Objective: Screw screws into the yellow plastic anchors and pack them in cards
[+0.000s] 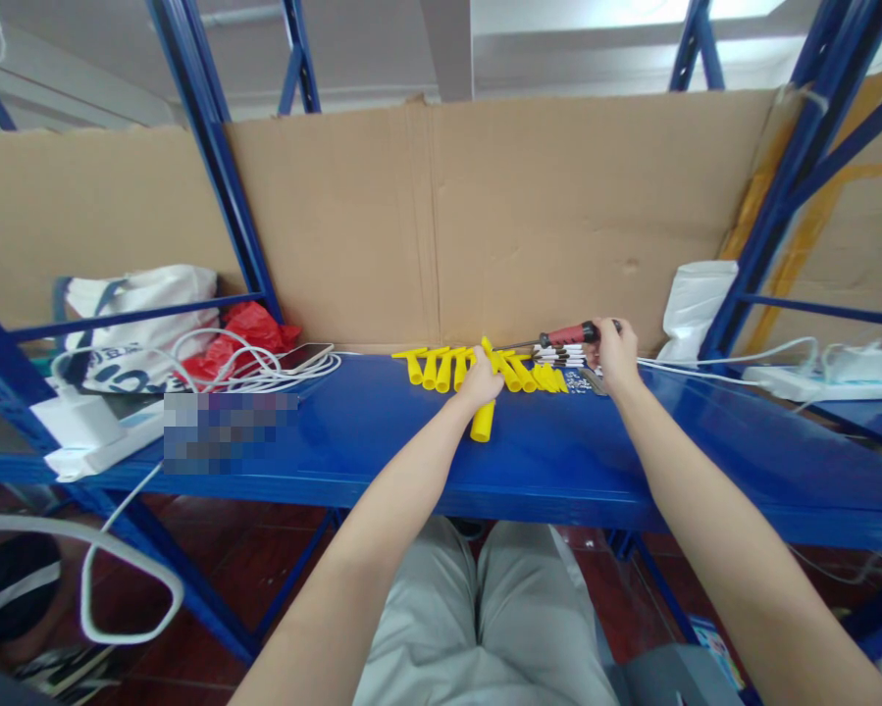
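Note:
My left hand (480, 380) is closed around a yellow plastic piece with a tube-shaped handle (483, 423), held over the blue shelf. In my right hand (616, 353) is a screwdriver (569, 335) with a red and black handle. Its shaft points left, and its tip is at or near the top of the yellow piece; contact cannot be made out. Behind my left hand stand several similar yellow pieces (430, 373) in a row. Small yellow parts (549, 378), dark-and-white sticks (550, 357) and tiny metallic bits (577, 382) lie between my hands.
A cardboard panel (558, 216) backs the blue shelf (382, 431). At left are a white bag (142, 304), a red plastic bag (253, 328), coiled white cables (300, 371) and a power strip (117, 441). At right stand a white pouch (698, 309) and another power strip (808, 384).

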